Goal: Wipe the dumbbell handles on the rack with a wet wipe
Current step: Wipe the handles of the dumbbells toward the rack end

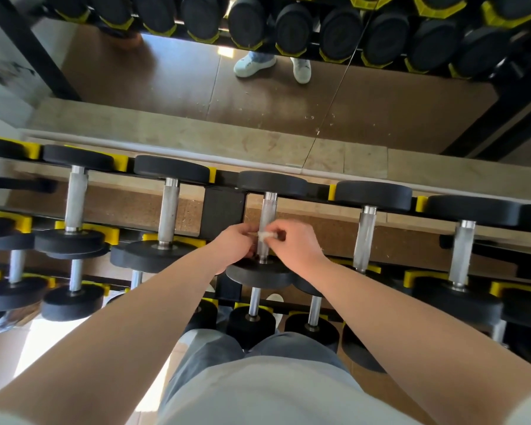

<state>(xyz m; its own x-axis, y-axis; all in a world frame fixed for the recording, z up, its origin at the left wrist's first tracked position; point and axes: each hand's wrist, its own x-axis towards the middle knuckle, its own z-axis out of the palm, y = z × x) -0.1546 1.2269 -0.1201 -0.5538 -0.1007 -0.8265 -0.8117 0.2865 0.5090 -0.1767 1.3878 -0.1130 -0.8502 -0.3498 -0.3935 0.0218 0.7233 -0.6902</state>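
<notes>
Black steel rack (223, 210), tiered, with yellow cradles (117, 162) seating each weight; it stands just in front of a wall mirror (166, 81), which reflects the brown floor, a further row of weights and a pair of white shoes (255, 64).

Dumbbells, black round-headed with bare metal grips: several across the top tier, more on the tiers beneath, all lying in their cradles with grips running front to back.

Centre dumbbell (272, 184), top tier: far head against the rear rail, near head directly below both wrists. Its knurled handle (268, 213) is bare along the far half and covered at the near half.

Hands, two, bare forearms reaching in from the bottom edge. Left hand (236, 245): fingers curled at the left side of the handle, pinching one end of the wipe. Right hand (298, 250): thumb and fingers curled, pinching the other end on the right side.

Wet wipe (267, 235): small, white, bunched, drawn across the handle between the two hands, touching the metal.
</notes>
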